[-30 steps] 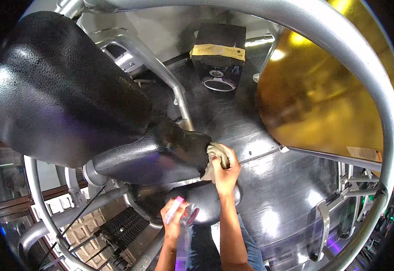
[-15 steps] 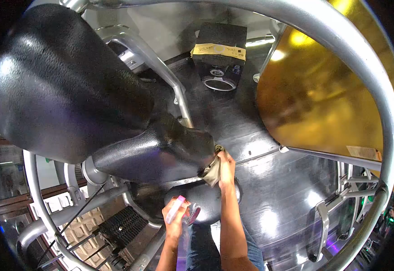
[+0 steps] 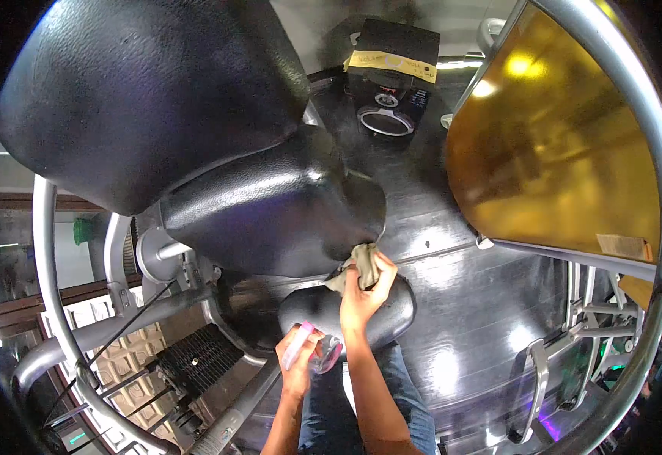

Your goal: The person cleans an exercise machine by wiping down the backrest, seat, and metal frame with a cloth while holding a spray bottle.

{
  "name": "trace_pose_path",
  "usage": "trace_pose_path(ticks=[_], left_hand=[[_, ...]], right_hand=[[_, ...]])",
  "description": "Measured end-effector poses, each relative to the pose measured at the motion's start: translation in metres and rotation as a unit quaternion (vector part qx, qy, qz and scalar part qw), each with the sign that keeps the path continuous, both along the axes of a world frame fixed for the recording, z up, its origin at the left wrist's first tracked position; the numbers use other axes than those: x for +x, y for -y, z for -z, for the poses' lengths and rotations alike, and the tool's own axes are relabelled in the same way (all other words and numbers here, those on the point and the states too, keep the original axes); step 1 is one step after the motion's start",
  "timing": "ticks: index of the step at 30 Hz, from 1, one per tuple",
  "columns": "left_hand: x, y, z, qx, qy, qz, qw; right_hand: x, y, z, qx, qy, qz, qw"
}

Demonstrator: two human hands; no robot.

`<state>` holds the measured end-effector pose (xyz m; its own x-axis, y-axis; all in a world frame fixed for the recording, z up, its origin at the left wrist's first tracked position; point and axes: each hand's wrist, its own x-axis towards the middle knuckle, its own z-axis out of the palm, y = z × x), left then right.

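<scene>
My right hand [image 3: 363, 299] is closed on a crumpled grey-beige cloth [image 3: 364, 265], pressed against the front edge of a black padded seat [image 3: 270, 216]. Below it and to the left, my left hand [image 3: 293, 364] grips a spray bottle [image 3: 299, 343] with a pink and whitish top. My fingers and arm hide much of the bottle. Just under the cloth lies a smaller black rounded pad [image 3: 395, 309], in front of my knees. A large black backrest [image 3: 156, 91] rises at the upper left, joined to the seat.
A curved silver tube frame [image 3: 661, 136] runs along the right side, by a gold reflective panel [image 3: 551, 152]. A black box with yellow tape [image 3: 391, 68] stands on the dark floor [image 3: 467, 318]. Metal bars and a black slotted plate [image 3: 198, 362] are at lower left.
My view has shifted, so the seat and backrest appear larger. My right hand with the cloth has turned, its back now more visible, along the seat's edge. The left hand still holds the bottle.
</scene>
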<state>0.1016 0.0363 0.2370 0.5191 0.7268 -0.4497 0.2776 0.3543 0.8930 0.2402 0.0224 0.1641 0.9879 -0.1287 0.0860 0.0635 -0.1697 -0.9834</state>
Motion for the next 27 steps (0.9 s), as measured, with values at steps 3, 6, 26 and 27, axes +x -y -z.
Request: trace_pose_path(ticks=[3,6,26,27], left_hand=[[-0.013,-0.007,0.003,-0.002,0.013,-0.002,1.0],[-0.032,-0.018,0.005,-0.005,0.005,0.011,1.0],[-0.106,-0.078,0.002,-0.008,0.021,0.097,0.995],[-0.103,-0.079,0.001,-0.009,0.019,0.097,0.995]], right_hand=[[-0.01,0.004,0.016,0.007,-0.019,-0.026,0.999],[-0.003,0.016,0.032,0.081,-0.133,-0.016,0.988],[-0.046,-0.033,0.018,-0.089,0.076,-0.063,0.991],[-0.036,-0.025,0.024,-0.089,0.071,-0.036,0.993]])
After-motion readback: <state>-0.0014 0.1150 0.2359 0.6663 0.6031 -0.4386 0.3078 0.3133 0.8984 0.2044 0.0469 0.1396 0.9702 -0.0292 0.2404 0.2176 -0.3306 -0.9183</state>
